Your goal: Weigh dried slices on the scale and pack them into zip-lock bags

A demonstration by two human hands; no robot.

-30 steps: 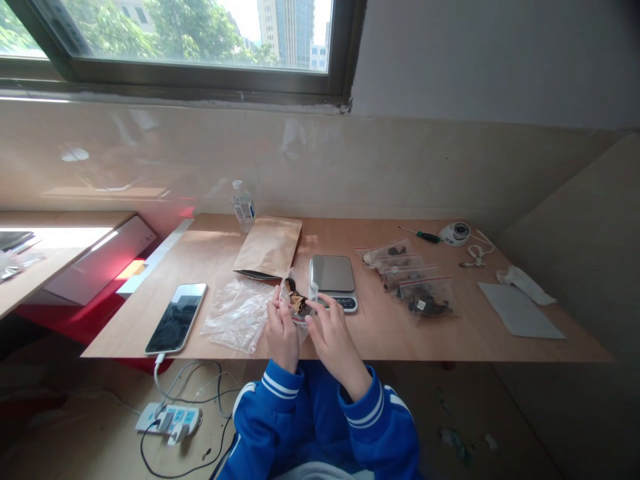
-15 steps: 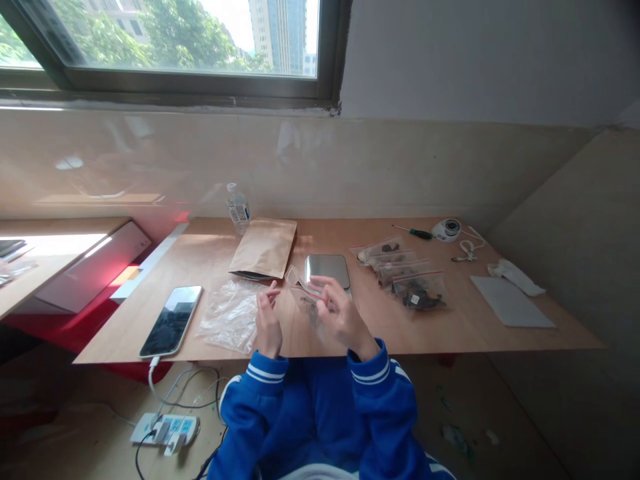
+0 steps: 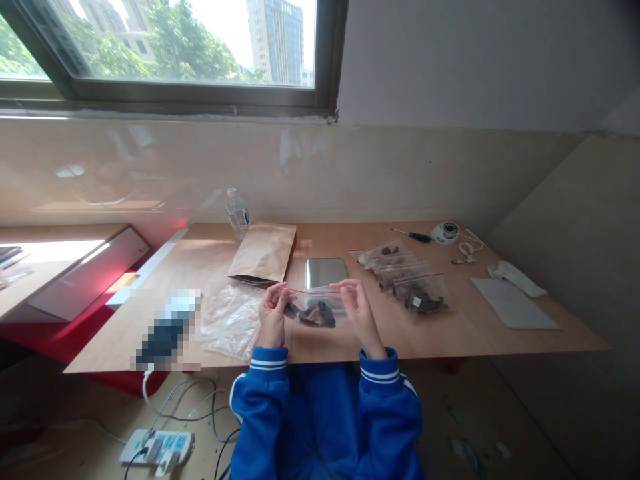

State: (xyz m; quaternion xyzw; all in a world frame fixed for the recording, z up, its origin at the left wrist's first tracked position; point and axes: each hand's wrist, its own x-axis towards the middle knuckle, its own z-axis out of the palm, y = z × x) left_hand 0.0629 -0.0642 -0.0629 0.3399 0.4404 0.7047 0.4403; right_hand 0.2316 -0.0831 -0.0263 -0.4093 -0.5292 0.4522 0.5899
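A clear zip-lock bag (image 3: 314,313) with a red seal line along its top is stretched between my two hands above the front of the table. Dark, irregular pieces lie in the bottom of the bag. At its upper left corner my left hand (image 3: 273,315) is closed, thumb and fingers pinching the edge. My right hand (image 3: 361,313) grips the upper right end between thumb and fingers. Just behind the bag sits a flat silver square (image 3: 326,272), partly covered by it. A crumpled clear plastic bag (image 3: 231,323) lies beside my left hand.
Several filled zip-lock bags (image 3: 419,293) lie to the right. Behind are a brown paper pouch (image 3: 264,252), a water bottle (image 3: 237,215), a green-handled screwdriver (image 3: 419,237) and a white dome camera (image 3: 445,232). A phone (image 3: 167,330) with a cable is at left, white sheet (image 3: 515,303) at right.
My left hand has taken hold of the zip-lock bag's left corner. My right hand has shifted to its right end. The bag is now spread out level, its contents in view.
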